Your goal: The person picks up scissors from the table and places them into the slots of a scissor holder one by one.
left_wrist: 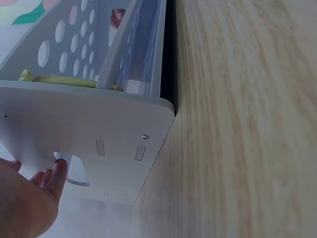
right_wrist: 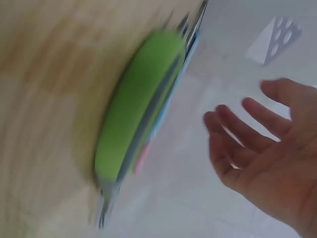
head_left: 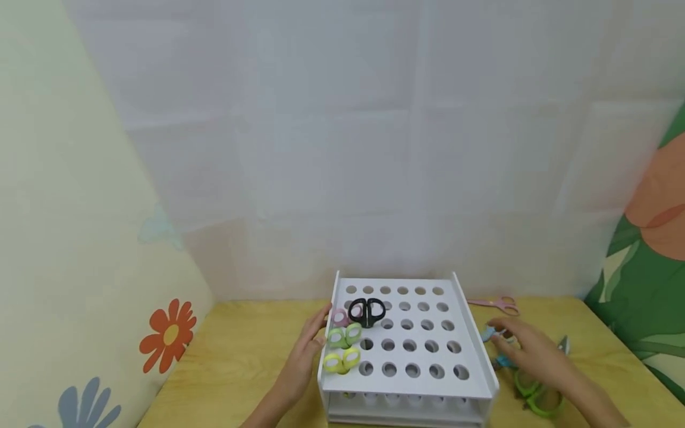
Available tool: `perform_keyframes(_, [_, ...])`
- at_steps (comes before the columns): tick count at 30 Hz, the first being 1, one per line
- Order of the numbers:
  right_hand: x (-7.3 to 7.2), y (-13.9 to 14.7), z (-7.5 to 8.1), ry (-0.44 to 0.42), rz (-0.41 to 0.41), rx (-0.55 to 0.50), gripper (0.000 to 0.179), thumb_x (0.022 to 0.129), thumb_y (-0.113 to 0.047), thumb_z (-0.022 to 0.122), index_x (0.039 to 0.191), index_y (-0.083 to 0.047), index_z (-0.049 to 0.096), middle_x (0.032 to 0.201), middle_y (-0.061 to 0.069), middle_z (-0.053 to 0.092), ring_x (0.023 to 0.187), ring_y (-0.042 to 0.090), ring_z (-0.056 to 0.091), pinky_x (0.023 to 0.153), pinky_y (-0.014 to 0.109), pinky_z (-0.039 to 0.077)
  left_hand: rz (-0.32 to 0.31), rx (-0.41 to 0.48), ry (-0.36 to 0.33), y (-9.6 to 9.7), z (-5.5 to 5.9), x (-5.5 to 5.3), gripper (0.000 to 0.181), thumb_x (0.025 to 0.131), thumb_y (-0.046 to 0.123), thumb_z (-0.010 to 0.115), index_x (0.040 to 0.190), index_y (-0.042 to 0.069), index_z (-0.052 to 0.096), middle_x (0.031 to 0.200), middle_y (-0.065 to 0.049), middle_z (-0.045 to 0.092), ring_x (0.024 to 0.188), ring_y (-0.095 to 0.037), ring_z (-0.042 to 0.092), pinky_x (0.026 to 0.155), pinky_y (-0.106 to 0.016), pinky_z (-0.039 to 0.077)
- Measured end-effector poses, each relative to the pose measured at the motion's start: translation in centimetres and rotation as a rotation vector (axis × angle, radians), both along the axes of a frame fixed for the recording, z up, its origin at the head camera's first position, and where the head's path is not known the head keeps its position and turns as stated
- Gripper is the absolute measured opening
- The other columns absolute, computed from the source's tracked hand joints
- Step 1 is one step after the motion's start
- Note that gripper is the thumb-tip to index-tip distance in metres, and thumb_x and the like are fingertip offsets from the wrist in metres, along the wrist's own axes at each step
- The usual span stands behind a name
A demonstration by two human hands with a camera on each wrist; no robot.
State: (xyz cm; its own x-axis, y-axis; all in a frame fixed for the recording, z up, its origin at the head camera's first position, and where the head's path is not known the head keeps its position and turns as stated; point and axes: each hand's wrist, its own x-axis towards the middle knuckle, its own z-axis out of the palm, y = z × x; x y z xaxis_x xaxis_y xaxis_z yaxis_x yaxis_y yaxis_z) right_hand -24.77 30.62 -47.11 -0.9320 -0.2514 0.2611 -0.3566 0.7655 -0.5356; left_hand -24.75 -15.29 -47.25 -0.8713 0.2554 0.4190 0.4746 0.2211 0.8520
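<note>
A white rack with rows of round holes stands on the table. Black-handled scissors, pink ones, green ones and yellow ones sit in its left-hand holes, handles up. Against the rack's left side panel rests my left hand, its fingertips at the panel's cutout. To the right of the rack, my right hand hovers over loose scissors, fingers loosely bent and holding nothing. Below it lie light blue scissors, a teal handle and large green-handled scissors.
Pink scissors lie on the wooden table at the back right. A pale sheet hangs behind the table, and a wall with printed flowers stands on the left.
</note>
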Motion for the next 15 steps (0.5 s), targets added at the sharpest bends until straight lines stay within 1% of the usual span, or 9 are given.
perform_keyframes(1, [-0.2, 0.3, 0.2, 0.002, 0.004, 0.028, 0.033, 0.100, -0.023, 0.067, 0.126, -0.001, 0.066, 0.119, 0.014, 0.068, 0.102, 0.033, 0.065, 0.081, 0.052, 0.055, 0.005, 0.003, 0.001, -0.1, 0.2, 0.0, 0.052, 0.107, 0.015, 0.036, 0.160, 0.019, 0.037, 0.158, -0.006, 0.036, 0.133, -0.032, 0.040, 0.105, -0.064, 0.028])
perform_keyframes(2, [-0.3, 0.6, 0.3, 0.003, 0.024, 0.048, 0.034, 0.100, -0.023, 0.068, 0.126, -0.001, 0.066, 0.120, 0.015, 0.068, 0.102, 0.035, 0.065, 0.081, 0.055, 0.054, 0.008, 0.008, 0.000, -0.2, 0.4, -0.1, 0.052, 0.107, 0.016, 0.036, 0.160, 0.020, 0.037, 0.159, -0.006, 0.036, 0.134, -0.031, 0.040, 0.105, -0.065, 0.027])
perform_keyframes(4, [-0.4, 1.3, 0.3, 0.004, 0.078, 0.070, 0.035, 0.099, -0.023, 0.069, 0.125, 0.000, 0.067, 0.121, 0.015, 0.068, 0.103, 0.037, 0.064, 0.082, 0.055, 0.054, 0.013, 0.016, 0.003, -0.3, 0.7, -0.2, 0.053, 0.107, 0.016, 0.036, 0.160, 0.021, 0.037, 0.158, -0.005, 0.036, 0.134, -0.031, 0.040, 0.106, -0.065, 0.026])
perform_keyframes(7, [-0.3, 2.6, 0.2, -0.016, 0.192, 0.081, 0.033, 0.099, -0.022, 0.070, 0.125, -0.002, 0.067, 0.120, 0.012, 0.068, 0.104, 0.032, 0.064, 0.082, 0.049, 0.055, 0.002, 0.022, 0.000, -0.2, 0.8, -0.2, 0.054, 0.106, 0.015, 0.036, 0.160, 0.020, 0.036, 0.157, -0.006, 0.037, 0.133, -0.031, 0.040, 0.106, -0.064, 0.026])
perform_keyframes(10, [0.0, 4.4, -0.2, -0.078, 0.339, 0.060, 0.033, 0.099, -0.019, 0.070, 0.126, -0.002, 0.064, 0.121, 0.013, 0.066, 0.110, 0.024, 0.062, 0.081, 0.040, 0.055, -0.016, 0.015, 0.000, 0.1, 0.6, -0.1, 0.055, 0.105, 0.011, 0.036, 0.160, 0.019, 0.035, 0.156, -0.007, 0.037, 0.132, -0.031, 0.041, 0.106, -0.061, 0.028])
perform_keyframes(12, [0.1, 5.4, -0.3, -0.135, 0.426, 0.037, 0.033, 0.098, -0.016, 0.070, 0.128, -0.001, 0.063, 0.122, 0.013, 0.065, 0.113, 0.017, 0.060, 0.080, 0.034, 0.055, -0.022, 0.006, -0.004, 0.1, 0.4, 0.0, 0.056, 0.106, 0.011, 0.035, 0.160, 0.019, 0.035, 0.157, -0.007, 0.036, 0.132, -0.032, 0.041, 0.106, -0.061, 0.029])
perform_keyframes(15, [-0.2, 6.4, -0.4, -0.202, 0.536, 0.015, 0.032, 0.099, -0.012, 0.069, 0.128, -0.001, 0.062, 0.124, 0.012, 0.064, 0.114, 0.011, 0.058, 0.081, 0.030, 0.054, -0.003, -0.004, -0.007, 0.1, 0.3, 0.2, 0.054, 0.107, 0.014, 0.034, 0.161, 0.021, 0.034, 0.159, -0.006, 0.035, 0.133, -0.032, 0.041, 0.106, -0.064, 0.028])
